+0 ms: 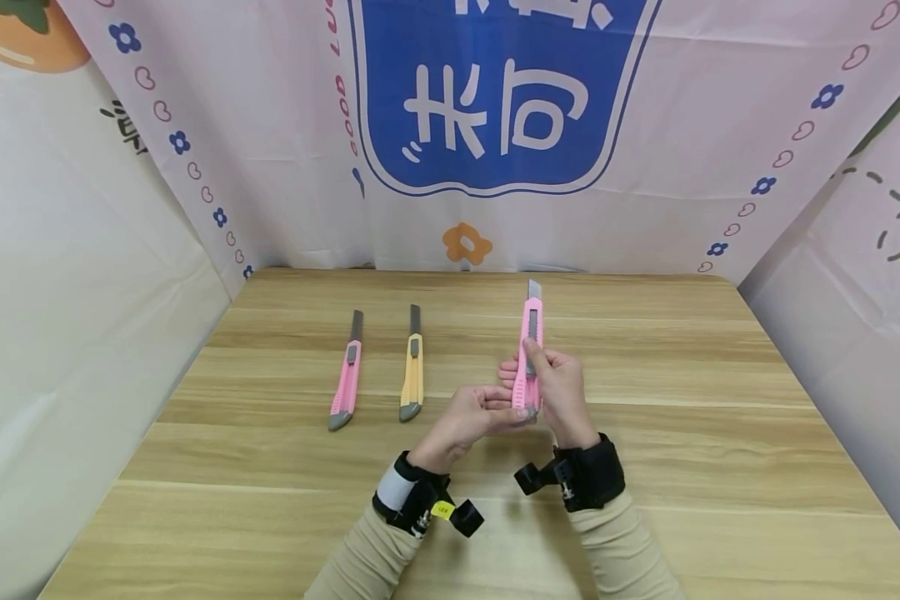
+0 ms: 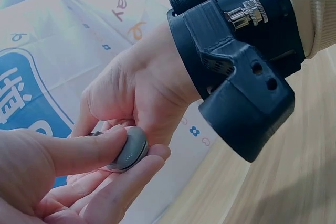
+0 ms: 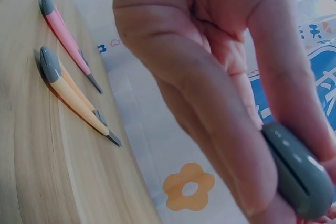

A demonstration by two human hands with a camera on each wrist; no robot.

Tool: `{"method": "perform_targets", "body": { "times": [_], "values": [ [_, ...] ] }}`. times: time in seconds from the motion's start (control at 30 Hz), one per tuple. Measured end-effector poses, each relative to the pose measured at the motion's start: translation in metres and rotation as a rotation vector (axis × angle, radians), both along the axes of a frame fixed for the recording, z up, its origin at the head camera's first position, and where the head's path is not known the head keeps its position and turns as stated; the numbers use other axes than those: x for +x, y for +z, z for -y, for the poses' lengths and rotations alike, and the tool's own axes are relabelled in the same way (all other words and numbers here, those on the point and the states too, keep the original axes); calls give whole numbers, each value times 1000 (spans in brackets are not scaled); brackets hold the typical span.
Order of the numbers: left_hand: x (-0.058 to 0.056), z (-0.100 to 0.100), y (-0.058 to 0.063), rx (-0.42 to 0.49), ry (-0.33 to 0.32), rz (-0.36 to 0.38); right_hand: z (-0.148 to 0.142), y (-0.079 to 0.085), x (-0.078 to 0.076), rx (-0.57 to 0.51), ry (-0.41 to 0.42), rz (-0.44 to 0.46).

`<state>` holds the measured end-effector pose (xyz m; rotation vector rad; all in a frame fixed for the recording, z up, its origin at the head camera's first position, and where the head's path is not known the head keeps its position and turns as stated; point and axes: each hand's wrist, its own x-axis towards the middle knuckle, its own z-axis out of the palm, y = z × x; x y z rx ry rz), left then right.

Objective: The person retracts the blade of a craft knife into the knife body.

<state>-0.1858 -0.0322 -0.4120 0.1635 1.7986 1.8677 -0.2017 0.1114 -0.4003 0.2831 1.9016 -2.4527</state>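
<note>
A pink utility knife (image 1: 521, 379) stands nearly upright between both hands, its silver blade (image 1: 534, 289) out at the top. My left hand (image 1: 468, 421) pinches its grey end cap at the bottom, thumb over the fingers; the left wrist view shows this grey cap (image 2: 131, 150) up close. Higher on the handle, my right hand (image 1: 566, 387) grips the body, with the thumb along the grey slider. In the right wrist view, my left hand (image 3: 210, 77) fills the middle and hides most of the knife.
To the left on the wooden table (image 1: 270, 517) lie another pink utility knife (image 1: 347, 379) and a yellow one (image 1: 412, 371), side by side with dark blades pointing away from me. A printed cloth (image 1: 292, 217) hangs behind the table's back edge.
</note>
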Motion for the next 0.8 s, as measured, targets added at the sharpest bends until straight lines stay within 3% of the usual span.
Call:
{"method": "perform_targets", "body": {
  "times": [0.8],
  "values": [
    [-1, 0, -3, 0, 21, 14, -1, -1, 0, -13, 25, -22]
  ]
}}
